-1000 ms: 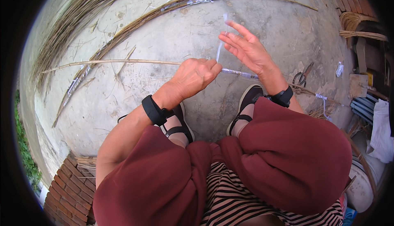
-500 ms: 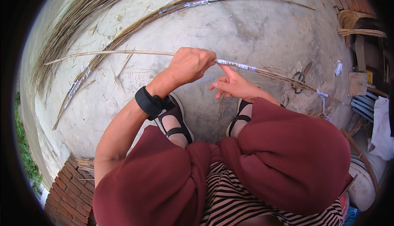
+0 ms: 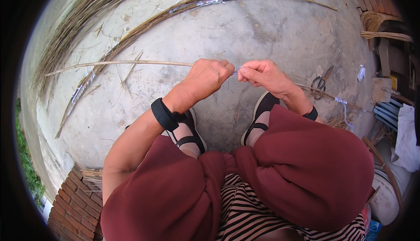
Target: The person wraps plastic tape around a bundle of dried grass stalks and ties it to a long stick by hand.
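Observation:
A long thin bundle of dry sticks (image 3: 131,62) stretches from left to right in front of my knees. My left hand (image 3: 209,78) is closed around its middle. Just to the right, my right hand (image 3: 264,74) pinches at the bundle where a bit of shiny plastic wrapping (image 3: 236,71) shows between the two hands. The right fingers and palm hide most of that wrapped stretch. Past my right wrist the frayed end emerges, bound with a whitish strip (image 3: 341,100) whose tail hangs loose.
Scissors (image 3: 322,83) lie on the concrete floor (image 3: 271,39) near the frayed end. Two long wrapped stick bundles (image 3: 148,27) curve across the far side, beside a large pile of loose sticks (image 3: 83,22). Blue slats (image 3: 387,113) and a white cloth (image 3: 406,138) are at right.
My right hand has come up and closed over the wrapped stretch, where its index finger was stretched out before. My left hand has shifted slightly right and down, still gripping.

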`<state>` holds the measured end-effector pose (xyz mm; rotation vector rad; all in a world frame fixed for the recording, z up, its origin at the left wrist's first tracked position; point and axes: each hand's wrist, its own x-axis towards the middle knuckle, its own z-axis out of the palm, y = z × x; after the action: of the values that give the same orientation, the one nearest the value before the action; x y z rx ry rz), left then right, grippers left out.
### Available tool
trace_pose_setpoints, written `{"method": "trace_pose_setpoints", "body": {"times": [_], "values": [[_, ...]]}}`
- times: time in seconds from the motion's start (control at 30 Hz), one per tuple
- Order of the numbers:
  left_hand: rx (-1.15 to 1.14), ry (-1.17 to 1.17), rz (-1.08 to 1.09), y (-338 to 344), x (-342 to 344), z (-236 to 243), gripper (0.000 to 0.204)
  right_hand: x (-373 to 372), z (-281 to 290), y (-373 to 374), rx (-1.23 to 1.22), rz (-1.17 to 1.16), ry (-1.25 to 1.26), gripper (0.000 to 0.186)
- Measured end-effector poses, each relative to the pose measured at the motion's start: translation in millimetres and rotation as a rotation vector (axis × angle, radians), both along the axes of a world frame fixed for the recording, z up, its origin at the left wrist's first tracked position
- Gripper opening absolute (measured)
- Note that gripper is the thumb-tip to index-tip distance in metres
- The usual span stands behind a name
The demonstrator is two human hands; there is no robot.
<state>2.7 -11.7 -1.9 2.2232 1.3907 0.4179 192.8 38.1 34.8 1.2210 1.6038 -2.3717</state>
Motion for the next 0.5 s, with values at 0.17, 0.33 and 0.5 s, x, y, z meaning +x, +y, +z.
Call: {"method": "trace_pose_setpoints", "body": {"times": [0.17, 0.33, 0.5], "values": [[0.121, -0.019, -0.048, -2.9, 12.4, 1.1, 0.006, 4.6, -15.4, 24.3, -0.166, -0.298, 0.171, 0.022], [0.112, 0.087, -0.074, -6.7, 9.3, 19.0, 0.016, -1.4, -30.2, 32.5, -0.412, -0.543, 0.287, 0.022], [0.218, 0.038, -0.101, -5.1, 4.4, 9.4, 0.025, -3.8, -37.5, 30.9, -0.37, -0.573, 0.368, 0.02]]}}
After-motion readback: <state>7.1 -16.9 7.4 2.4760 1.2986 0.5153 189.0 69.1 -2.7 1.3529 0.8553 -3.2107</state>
